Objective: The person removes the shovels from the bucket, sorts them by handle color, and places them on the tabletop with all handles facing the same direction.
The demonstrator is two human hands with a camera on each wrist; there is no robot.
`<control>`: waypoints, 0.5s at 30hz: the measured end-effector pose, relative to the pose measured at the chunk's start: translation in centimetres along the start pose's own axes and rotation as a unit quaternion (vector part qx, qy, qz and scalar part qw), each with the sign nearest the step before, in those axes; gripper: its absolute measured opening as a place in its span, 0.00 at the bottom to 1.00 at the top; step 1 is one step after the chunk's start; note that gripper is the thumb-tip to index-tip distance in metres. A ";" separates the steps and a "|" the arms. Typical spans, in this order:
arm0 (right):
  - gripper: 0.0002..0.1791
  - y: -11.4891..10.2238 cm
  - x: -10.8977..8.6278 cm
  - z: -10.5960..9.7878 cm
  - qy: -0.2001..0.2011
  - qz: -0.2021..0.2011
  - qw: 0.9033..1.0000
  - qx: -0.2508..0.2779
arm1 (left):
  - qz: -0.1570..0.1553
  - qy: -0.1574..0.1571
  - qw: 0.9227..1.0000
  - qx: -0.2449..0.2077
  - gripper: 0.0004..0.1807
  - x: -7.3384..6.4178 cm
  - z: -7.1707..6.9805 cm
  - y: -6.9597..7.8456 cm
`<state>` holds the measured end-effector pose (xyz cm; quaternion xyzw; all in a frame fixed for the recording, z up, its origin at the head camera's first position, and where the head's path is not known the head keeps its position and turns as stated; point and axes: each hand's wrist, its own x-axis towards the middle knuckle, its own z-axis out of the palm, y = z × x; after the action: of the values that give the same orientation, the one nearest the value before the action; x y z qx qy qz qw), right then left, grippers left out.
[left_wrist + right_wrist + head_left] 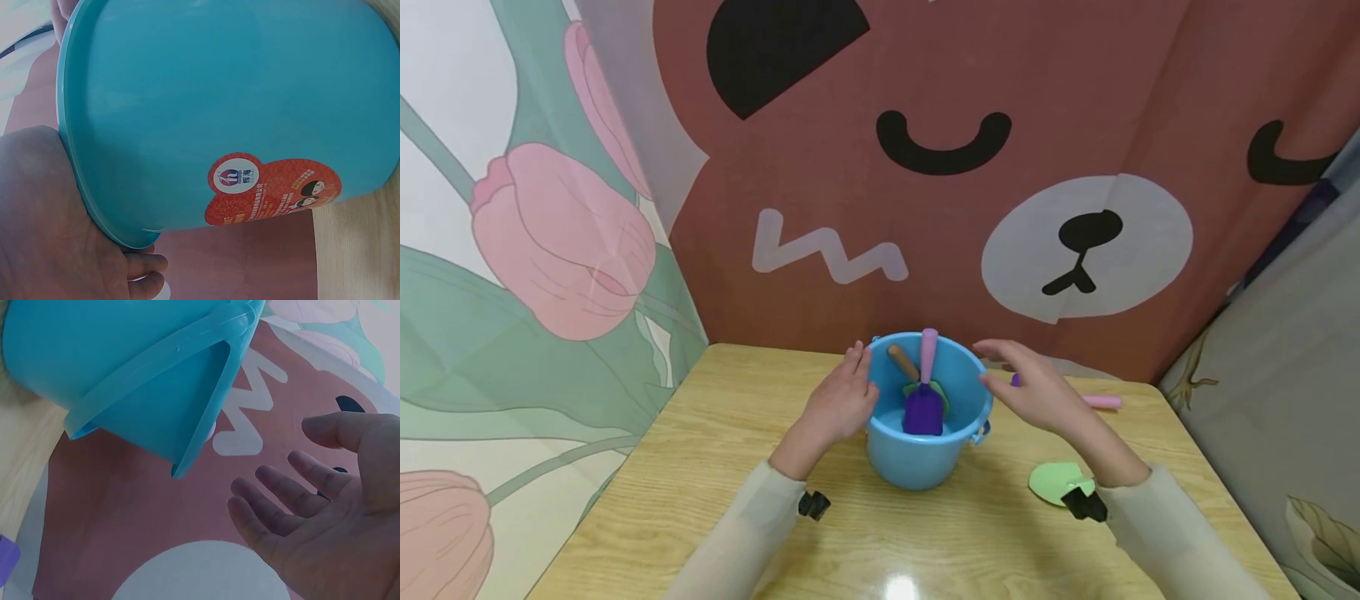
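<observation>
- Bucket [917,462], light blue plastic: upright on the desk [700,483], towards its back edge, between the two hands; bail handle [150,365] hanging down its side; red printed sticker [275,190] on the wall.
- Toy shovel [923,408], purple blade, pink handle: inside the bucket, handle up.
- Brown handle [904,363]: inside, leaning beside the shovel.
- Green piece [945,403]: inside, partly hidden behind the purple blade.
- Left hand [842,396]: touching the bucket's rim at the left; fingers extended, close together, pinching nothing.
- Right hand [1037,387]: near the rim at the right, apart from it; fingers spread, loosely bent, holding nothing.
- Pink-handled tool [1102,402], purple end: on the desk, partly hidden behind the right hand.
- Light-green blade [1055,482]: on the desk, near the right wrist.
- Backdrop [820,317], brown bear print: behind the desk.
- Tulip-print fabric [565,242]: at the left.
</observation>
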<state>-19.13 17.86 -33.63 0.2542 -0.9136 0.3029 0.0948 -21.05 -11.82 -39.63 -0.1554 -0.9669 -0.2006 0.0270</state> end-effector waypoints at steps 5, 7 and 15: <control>0.24 -0.5 1.0 0.3 -0.015 -0.010 1.000 0.013 | 0.004 0.001 1.000 0.002 0.35 0.1 0.0 -0.1; 0.24 -0.6 1.3 0.4 -0.020 -0.010 1.000 0.017 | 0.003 0.000 1.000 0.001 0.35 0.1 0.0 -0.1; 0.25 -1.3 2.5 0.7 -0.037 0.009 0.999 0.023 | 0.003 0.000 1.000 0.001 0.35 0.1 0.0 -0.1</control>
<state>-20.58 15.52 -32.67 0.2588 -0.9117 0.3148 0.0522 -21.20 -11.91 -39.69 -0.1586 -0.9665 -0.1998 0.0279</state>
